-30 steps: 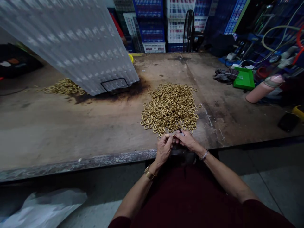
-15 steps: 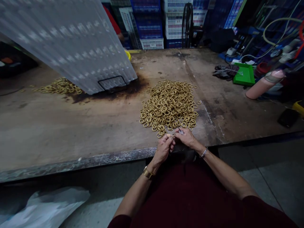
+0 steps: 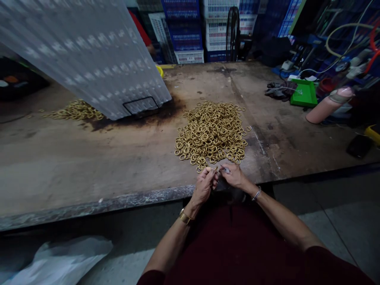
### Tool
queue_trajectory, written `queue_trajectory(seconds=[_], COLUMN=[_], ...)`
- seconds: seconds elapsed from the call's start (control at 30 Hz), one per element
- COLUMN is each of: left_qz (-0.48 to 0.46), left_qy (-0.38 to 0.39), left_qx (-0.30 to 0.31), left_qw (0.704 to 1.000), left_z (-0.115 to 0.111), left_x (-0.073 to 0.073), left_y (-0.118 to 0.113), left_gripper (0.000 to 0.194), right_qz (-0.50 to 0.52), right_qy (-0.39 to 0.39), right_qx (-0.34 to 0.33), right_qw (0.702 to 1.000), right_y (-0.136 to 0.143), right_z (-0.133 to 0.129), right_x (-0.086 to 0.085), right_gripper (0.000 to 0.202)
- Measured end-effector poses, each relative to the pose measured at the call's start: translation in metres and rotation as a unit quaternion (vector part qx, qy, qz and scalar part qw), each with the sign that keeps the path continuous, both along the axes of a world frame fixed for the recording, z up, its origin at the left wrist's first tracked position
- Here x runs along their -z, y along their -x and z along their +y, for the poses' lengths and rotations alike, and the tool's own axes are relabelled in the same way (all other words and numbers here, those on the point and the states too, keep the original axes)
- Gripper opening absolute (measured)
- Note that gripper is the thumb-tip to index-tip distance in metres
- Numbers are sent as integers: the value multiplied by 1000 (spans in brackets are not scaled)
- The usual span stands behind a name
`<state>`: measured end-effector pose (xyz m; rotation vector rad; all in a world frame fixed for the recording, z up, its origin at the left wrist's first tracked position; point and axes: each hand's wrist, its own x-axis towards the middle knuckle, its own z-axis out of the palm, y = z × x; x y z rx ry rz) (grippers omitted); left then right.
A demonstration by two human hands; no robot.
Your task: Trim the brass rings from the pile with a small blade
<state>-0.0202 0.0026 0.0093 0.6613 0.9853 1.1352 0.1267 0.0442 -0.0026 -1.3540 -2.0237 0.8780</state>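
Note:
A heap of brass-coloured rings [image 3: 212, 130] lies on the worn brown table [image 3: 133, 158]. Just below its front edge, my left hand [image 3: 204, 186] pinches one small brass ring [image 3: 216, 169] between thumb and fingers. To the right of it, my right hand [image 3: 234, 176] is closed round a small tool [image 3: 226, 170] with a pale body and a thin dark tip, which points toward the ring. A narrow gap separates the fingertips of the two hands. The kind of tool is too small to make out.
A large grey ribbed panel [image 3: 97, 59] stands at the left, with a second heap of rings [image 3: 77, 110] beside it. At the right are a green tray [image 3: 304, 93], a pink cylinder [image 3: 330, 105] and a black object [image 3: 359, 146]. Crates [image 3: 186, 35] stand behind.
My right hand has moved slightly down and right, which opens a small gap between the tool and my left fingers. The ring now shows more clearly.

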Motion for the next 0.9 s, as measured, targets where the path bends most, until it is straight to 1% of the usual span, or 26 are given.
queue_trajectory(seconds=[0.07,0.17,0.3,0.4,0.47,0.53,0.6,0.67,0.8,0.9], left_qz=[15,42,76,88,74,36,-17,-63,-97,-126], left_qy=[-9,-31,-49,-46,-40,-34,-23,-4,38,61], left_qx=[-2,0,2,5,13,27,37,33,13,6], left_qw=[1000,999,996,995,996,998,999,997,994,990], left_z=[0,-1,-2,-4,-7,-10,-13,-14,-12,-10], left_x=[1,4,7,7,4,-1,-6,-8,-6,-4], left_y=[0,1,2,4,4,3,2,1,2,6], left_gripper=[38,36,37,38,37,36,35,36,35,32], right_qz=[-55,-111,-146,-185,-230,-265,-275,-275,-298,-321], right_qy=[-13,-7,-2,3,7,4,-8,-18,-13,-17], right_qx=[-29,-43,-55,-59,-37,0,31,57,105,107], right_qw=[998,993,988,981,973,964,961,960,949,941], right_y=[-2,-3,-1,-1,-2,-3,-4,-3,5,11], right_z=[-4,-9,-11,-10,-8,-5,1,7,21,29], right_x=[-1,-6,-16,-16,-13,-9,-9,-12,-20,-20], right_gripper=[14,17,21,25,28,30,32,33,32,30])
